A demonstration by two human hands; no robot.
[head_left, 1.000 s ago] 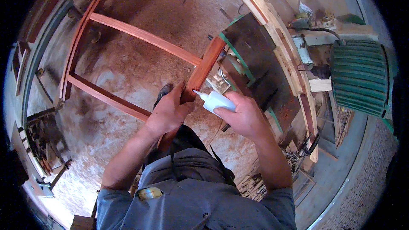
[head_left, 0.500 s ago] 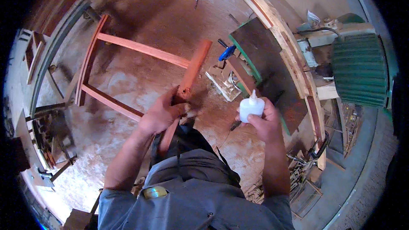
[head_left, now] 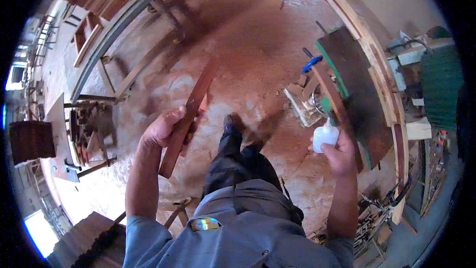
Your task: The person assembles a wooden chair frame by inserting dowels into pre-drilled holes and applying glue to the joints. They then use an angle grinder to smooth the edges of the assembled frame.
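My left hand (head_left: 166, 126) is closed around a reddish wooden frame (head_left: 191, 111), which now shows nearly edge-on as one long slanting rail. Its other bars are mostly hidden behind that rail and my fingers. In my right hand (head_left: 339, 154) is a small white squeeze bottle (head_left: 325, 139), its pointed nozzle upward. The bottle is held upright in front of the dark green-edged board, well apart from the frame.
A blue clamp (head_left: 312, 63) sits on a wooden bar (head_left: 329, 89) beside the dark board (head_left: 362, 89). Long timber (head_left: 374, 64) runs along the right. A metal-edged bench (head_left: 114, 39) and offcuts (head_left: 89, 139) stand left. Scrap wood (head_left: 369, 228) lies lower right.
The wooden frame has turned from showing its open rectangle to nearly edge-on, with my left hand moving left. The view has shifted; the bottle stays in my right hand.
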